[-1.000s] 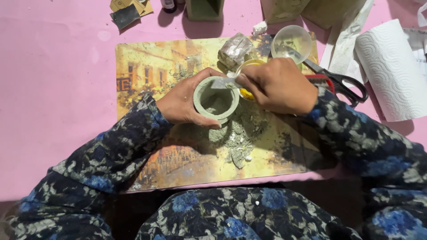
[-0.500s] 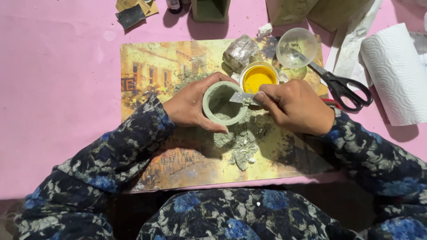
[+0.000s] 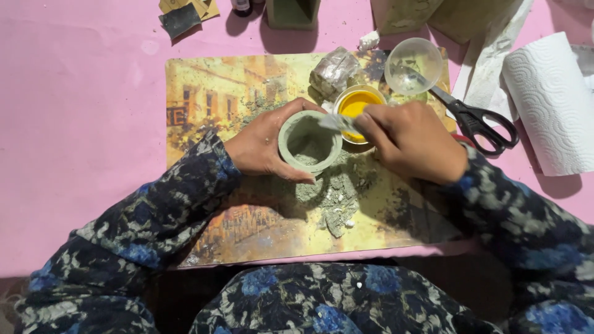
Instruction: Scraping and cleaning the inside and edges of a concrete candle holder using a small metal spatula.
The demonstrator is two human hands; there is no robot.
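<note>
The left hand point(image 3: 263, 145) was wrapped around the side of a small grey-green clay pot point(image 3: 309, 143), fingers clenched on its wall, steadying it upright on the picture-printed mat point(image 3: 204, 93). The right hand point(image 3: 411, 141) was closed on a small flat tool point(image 3: 337, 122), its pale tip resting at the pot's right rim. Compared with a second earlier, the right hand had drawn back from over the pot toward the right, uncovering the small cup of yellow liquid point(image 3: 357, 105) just behind the rim; half a second earlier the cup was already exposed, and the tool sat at much the same place. The shift suggests that work was proceeding along the rim rather than inside the cavity. The pot's hollow held a thin layer of grey-green powder. Loose scrapings of the same colour point(image 3: 337, 198) lay on the mat just below the pot. Behind the yellow cup stood an empty clear plastic cup point(image 3: 413, 65) and a wrapped grey lump point(image 3: 334, 71). Black-handled scissors point(image 3: 479, 124) lay to the right on the pink table point(image 3: 74, 124), near a paper-towel roll point(image 3: 547, 102).
</note>
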